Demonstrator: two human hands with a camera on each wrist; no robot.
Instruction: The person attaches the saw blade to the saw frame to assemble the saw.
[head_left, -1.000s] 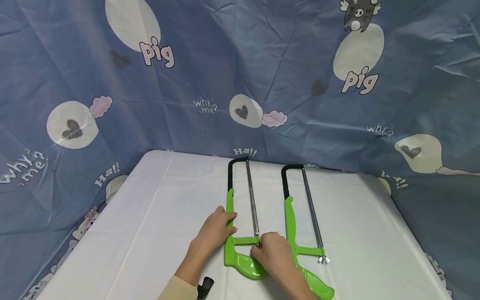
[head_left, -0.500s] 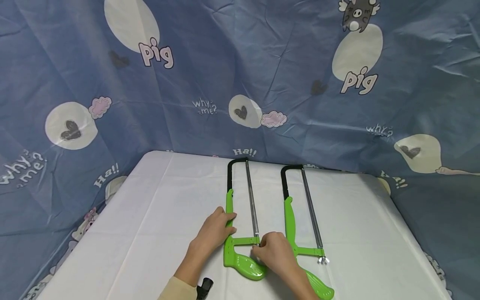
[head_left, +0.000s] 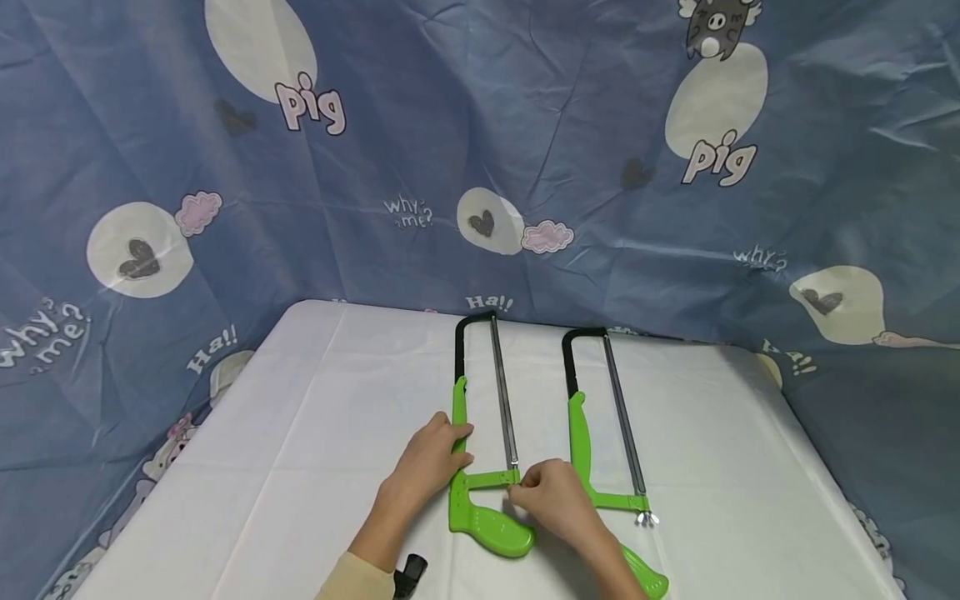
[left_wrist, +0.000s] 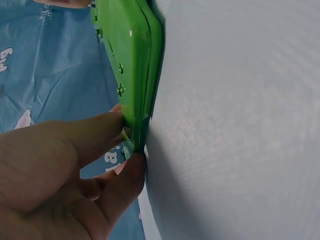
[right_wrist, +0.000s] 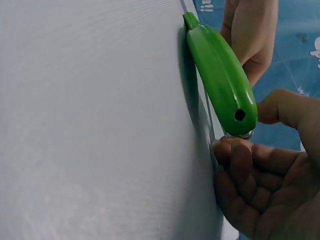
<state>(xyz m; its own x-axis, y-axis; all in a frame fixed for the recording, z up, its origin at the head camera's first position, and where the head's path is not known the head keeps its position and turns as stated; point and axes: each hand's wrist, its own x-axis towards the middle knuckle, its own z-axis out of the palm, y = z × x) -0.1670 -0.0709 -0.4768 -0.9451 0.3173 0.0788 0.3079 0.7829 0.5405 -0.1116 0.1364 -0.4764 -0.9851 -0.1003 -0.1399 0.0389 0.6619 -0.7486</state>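
Observation:
A hacksaw (head_left: 491, 533) with a green handle, black front bow and steel blade lies on the white-covered table, its handle toward me. My left hand (head_left: 427, 458) pinches the saw's green frame (left_wrist: 134, 100) between thumb and fingers, from the left side. At the near end of the blade, my right hand (head_left: 555, 496) has its thumb and fingertips curled around the wing nut (right_wrist: 245, 135), which is mostly hidden behind the handle and fingers. A second, like hacksaw (head_left: 581, 442) lies just to the right, its lower handle partly covered by my right forearm.
The second saw's wing nut (head_left: 647, 519) shows at its blade's near end. A small black object (head_left: 411, 573) is beside my left sleeve. Behind the table (head_left: 337, 400) hangs a blue printed cloth (head_left: 390, 150).
My right hand has shifted slightly up and right at the wing nut, its fingers turned a little. The crossbar's right end sits slightly higher. My left hand keeps its place.

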